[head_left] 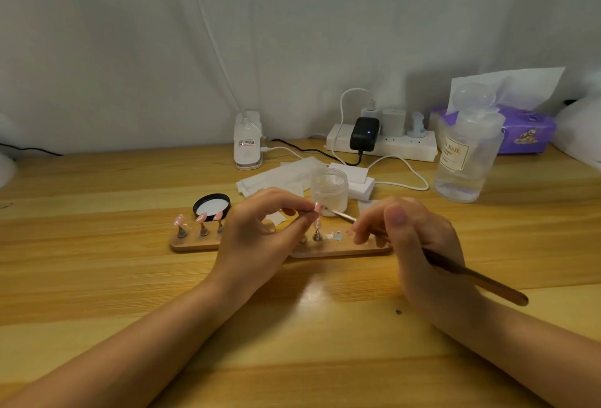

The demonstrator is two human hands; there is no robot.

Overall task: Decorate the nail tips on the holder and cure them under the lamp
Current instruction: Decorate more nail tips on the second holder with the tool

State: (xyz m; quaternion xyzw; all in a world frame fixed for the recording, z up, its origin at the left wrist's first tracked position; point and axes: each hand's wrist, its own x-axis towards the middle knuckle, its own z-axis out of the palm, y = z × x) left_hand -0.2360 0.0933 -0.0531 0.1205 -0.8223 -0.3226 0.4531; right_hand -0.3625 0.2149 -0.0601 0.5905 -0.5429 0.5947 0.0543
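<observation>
1. The left hand [260, 228] pinches one pink nail tip [318, 207] between thumb and forefinger, lifted just above the wooden holder [341, 250]; held up like this, the tip likely faces the brush squarely and stays steady.
2. The right hand [419, 238] grips a thin brush [471, 276] like a pen, fingers curled round the shaft. The handle trails out towards 4 o'clock and the fine end reaches to 10 o'clock, meeting the held tip.
3. Three more pink tips [199, 218] stand on small metal stands at the holder's 9 o'clock end, apart from one another, probably so that wet work does not smear.
4. An open jar [330, 191] sits just behind the hands at 12 o'clock, its black lid [212, 205] lying upturned to the left, both within easy reach for dipping.
5. The white clip lamp [247, 140] stands further back at 11 o'clock; curing appears not yet begun.
6. At 2 o'clock a clear bottle [468, 154] carries a label reading "NAIL"; the smaller lines are too blurred to read. The red sticker on the lamp is illegible.
</observation>
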